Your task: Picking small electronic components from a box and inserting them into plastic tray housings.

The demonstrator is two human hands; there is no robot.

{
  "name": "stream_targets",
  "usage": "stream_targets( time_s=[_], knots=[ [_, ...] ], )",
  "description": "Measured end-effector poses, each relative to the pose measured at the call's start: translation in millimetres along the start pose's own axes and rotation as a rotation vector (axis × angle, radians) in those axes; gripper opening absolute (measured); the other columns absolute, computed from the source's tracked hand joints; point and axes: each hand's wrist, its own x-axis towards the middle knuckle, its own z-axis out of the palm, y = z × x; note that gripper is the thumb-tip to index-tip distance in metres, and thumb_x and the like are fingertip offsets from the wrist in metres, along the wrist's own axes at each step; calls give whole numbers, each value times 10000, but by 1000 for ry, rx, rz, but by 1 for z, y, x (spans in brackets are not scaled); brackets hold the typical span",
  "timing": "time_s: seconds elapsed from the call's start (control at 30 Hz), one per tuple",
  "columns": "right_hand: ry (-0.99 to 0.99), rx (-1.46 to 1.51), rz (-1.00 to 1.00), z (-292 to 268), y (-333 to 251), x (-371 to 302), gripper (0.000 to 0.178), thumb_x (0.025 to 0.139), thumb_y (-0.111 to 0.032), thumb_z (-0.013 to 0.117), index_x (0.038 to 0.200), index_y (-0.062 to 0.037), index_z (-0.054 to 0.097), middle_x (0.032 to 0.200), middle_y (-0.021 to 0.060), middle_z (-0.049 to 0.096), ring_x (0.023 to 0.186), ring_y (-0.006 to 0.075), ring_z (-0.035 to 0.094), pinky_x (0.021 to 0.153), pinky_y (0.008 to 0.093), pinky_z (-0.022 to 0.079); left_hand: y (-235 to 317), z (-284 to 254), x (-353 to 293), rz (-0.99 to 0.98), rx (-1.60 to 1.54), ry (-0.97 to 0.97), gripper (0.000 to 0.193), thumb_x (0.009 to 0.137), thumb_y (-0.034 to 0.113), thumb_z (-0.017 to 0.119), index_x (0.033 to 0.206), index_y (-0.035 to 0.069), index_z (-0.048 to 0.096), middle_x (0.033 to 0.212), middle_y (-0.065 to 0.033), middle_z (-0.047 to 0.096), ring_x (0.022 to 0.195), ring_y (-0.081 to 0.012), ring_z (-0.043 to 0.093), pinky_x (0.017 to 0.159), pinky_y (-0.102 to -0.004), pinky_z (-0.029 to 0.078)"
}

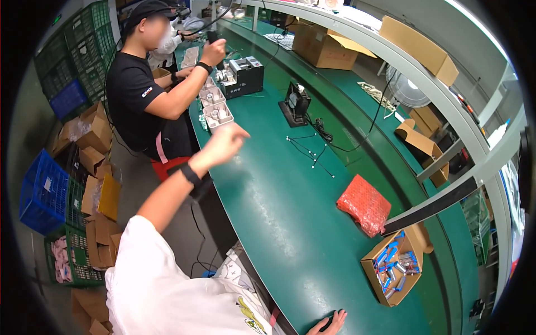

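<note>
White shirt cloth [167, 293] fills the near view, its sleeve running into a left forearm that reaches along the left edge of the green table [268, 223]. At that edge the left hand [221, 148] hangs close to the nearest of the pale trays [217, 124], which stand in a row with metal parts inside. Its grip is blurred, one finger extended; whether it touches a tray or pinches anything, I cannot tell. Those trays sit so near the edge that a careless knock from the hand or its dark wristband [190, 175] could tip one toward the floor.

Just beyond, the co-worker's hand [214, 53] holds up a dark tool [212, 37] near the black machine [245, 75]; two people reaching over one row could bump arms.

Down by the table's near end, the right hand [337, 322] rests by the left edge, over what may be a small dark item [327, 324]. Its grip is partly hidden, so I cannot tell whether it closes on it.

Toward the right side, blue cylinders [393, 272] lie jumbled in an open carton [371, 273]; their leads could tangle or touch. Loose thin wires [310, 149] near the black stand [296, 103] could snag a sleeve.
</note>
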Motion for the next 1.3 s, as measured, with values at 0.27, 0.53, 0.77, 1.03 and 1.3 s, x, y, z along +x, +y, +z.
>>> stream_targets(
  time_s=[0.27,0.53,0.77,1.03,1.3],
  knots=[
    [13,-21,-6,4,-8,4,309,1051,-44,573,1335,39,666,1454,267,605,1376,435,557,1171,500,435,-210,-38,92,-384,598,77,247,871,-7,566,1052,-68,722,1148,-328,705,1109,-498,685,956,-558,554],
    [24,-72,-17,12,-5,8,320,1056,-55,571,1352,41,647,1444,263,615,1363,437,570,1162,483,445,-265,-29,110,-341,802,-17,205,879,68,630,1024,-2,756,1159,-247,720,1117,-438,688,973,-546,541],
    [1,-51,23,11,-2,5,336,1062,-88,567,1367,32,639,1465,257,602,1390,424,549,1177,477,422,-232,-23,93,-147,881,-145,191,833,126,675,935,7,785,1085,-218,747,1050,-406,700,963,-555,522],
    [-53,-33,19,22,38,-5,396,992,-10,548,1382,48,584,1524,248,549,1484,430,446,1243,530,326,-17,50,-24,255,473,-326,104,751,65,648,726,-35,660,860,-234,649,873,-441,657,780,-545,539],
    [-24,-20,51,8,36,-3,384,994,2,576,1377,10,604,1512,238,563,1482,420,455,1230,498,357,193,134,-143,563,110,-510,133,714,34,677,819,-46,668,950,-185,629,956,-371,605,806,-486,483]
  ],
)
